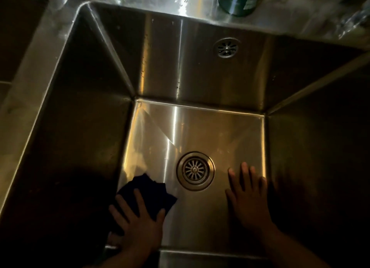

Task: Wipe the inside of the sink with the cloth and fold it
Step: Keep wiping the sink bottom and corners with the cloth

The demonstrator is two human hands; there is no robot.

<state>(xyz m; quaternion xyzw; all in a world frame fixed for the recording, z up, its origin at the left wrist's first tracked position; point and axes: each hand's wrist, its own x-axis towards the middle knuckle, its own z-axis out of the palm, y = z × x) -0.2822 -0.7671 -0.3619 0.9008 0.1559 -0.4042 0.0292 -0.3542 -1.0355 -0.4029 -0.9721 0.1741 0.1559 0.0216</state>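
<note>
I look down into a deep stainless steel sink (200,75). A dark cloth (149,191) lies crumpled on the sink floor at the near left, beside the round drain (195,171). My left hand (138,225) presses flat on the cloth with its fingers spread and straight. Right of the drain, my right hand (250,197) lies flat on the bare sink floor, fingers extended toward the right wall, holding nothing.
An overflow grille (226,47) sits high on the back wall. A dark green bottle (239,0) stands on the wet back ledge at the upper right. A second basin (16,37) lies to the left, past a steel divider.
</note>
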